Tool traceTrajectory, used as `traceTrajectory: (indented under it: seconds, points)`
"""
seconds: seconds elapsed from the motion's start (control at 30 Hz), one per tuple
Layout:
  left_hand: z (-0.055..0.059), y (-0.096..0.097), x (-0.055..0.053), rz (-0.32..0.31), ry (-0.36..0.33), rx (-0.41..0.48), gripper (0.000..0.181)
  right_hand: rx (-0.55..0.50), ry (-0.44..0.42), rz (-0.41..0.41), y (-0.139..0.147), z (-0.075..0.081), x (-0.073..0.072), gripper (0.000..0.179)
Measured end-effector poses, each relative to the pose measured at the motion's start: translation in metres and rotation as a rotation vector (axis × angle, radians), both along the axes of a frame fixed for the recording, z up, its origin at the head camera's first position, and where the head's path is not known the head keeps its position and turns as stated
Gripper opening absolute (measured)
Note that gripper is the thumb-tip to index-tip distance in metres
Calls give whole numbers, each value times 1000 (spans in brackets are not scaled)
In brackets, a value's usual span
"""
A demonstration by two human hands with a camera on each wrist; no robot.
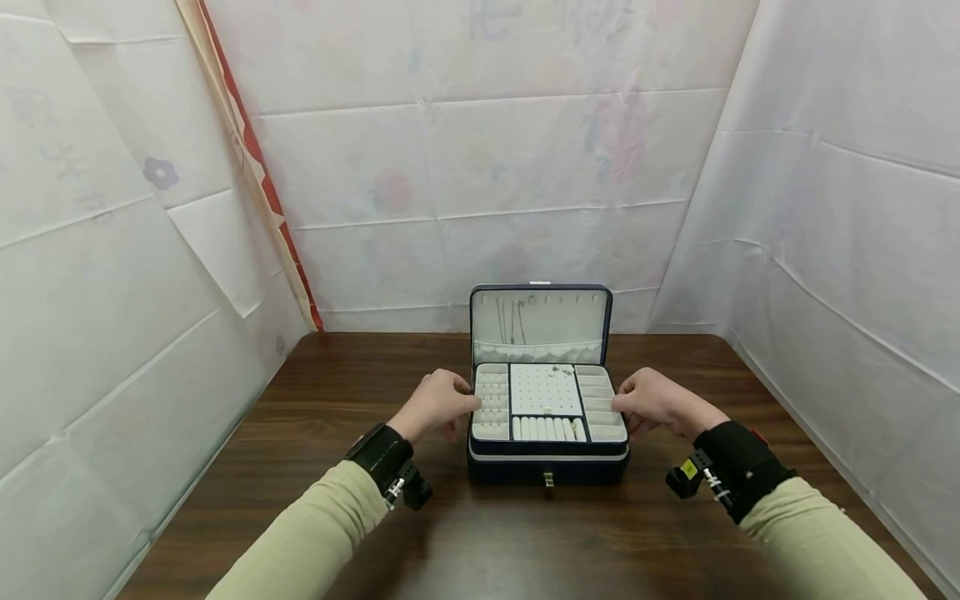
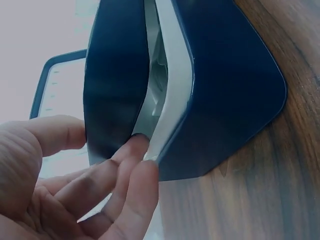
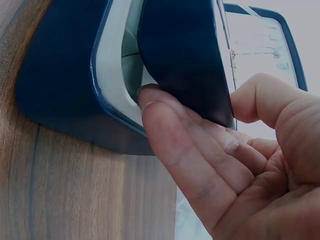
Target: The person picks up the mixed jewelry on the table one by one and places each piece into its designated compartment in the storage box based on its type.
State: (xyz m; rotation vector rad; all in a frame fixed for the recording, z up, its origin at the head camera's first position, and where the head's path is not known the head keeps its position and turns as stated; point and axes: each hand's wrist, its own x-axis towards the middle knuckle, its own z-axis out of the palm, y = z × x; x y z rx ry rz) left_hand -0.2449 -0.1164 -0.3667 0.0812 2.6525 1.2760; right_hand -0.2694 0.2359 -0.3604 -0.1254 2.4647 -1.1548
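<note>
A dark blue jewelry box (image 1: 517, 472) stands on the table with its lid (image 1: 573, 321) raised. Its upper tray (image 1: 551, 447), lined in white, is lifted a little off the base. My left hand (image 1: 442, 402) pinches the tray's left side, thumb on top and fingertips underneath. On the opposite side, my right hand (image 1: 660, 400) grips the tray the same way. Both wrist views show a gap between the tray (image 2: 115, 75) and the base's pale inner rim (image 3: 112, 55); what lies inside the lower part is mostly hidden.
Thin necklaces (image 1: 517, 321) hang inside the lid. Small earrings (image 1: 561, 369) sit on the tray's dotted panel, behind the ring rolls (image 1: 540, 429). A gold-colored clasp (image 1: 549, 479) is at the box front. White sheets (image 1: 487, 167) enclose the brown wooden table (image 1: 360, 358).
</note>
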Motion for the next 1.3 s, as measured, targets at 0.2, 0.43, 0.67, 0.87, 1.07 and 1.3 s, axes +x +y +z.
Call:
traceTrajectory:
  seconds: [0.2,0.43,0.67,0.87,1.07,1.3]
  points:
    - [2,4,0,15,42,-96,23,5,5,0,1,-2,-3,13]
    - [-2,7,-4,-1,4,-149,29,21,8,-4,0,-3,-5,14]
    - [-8,8,-8,-28,17,-180,31,36,14,0,-2,-3,-7,14]
    - [-16,8,-12,-49,20,-210,35,78,33,14,-4,-3,-6,17]
    - [-17,9,-12,-58,-11,-214,33,112,43,19,-6,-3,-7,18]
    - [-17,11,-13,-25,-90,-193,33,126,47,22,-7,-2,-10,21]
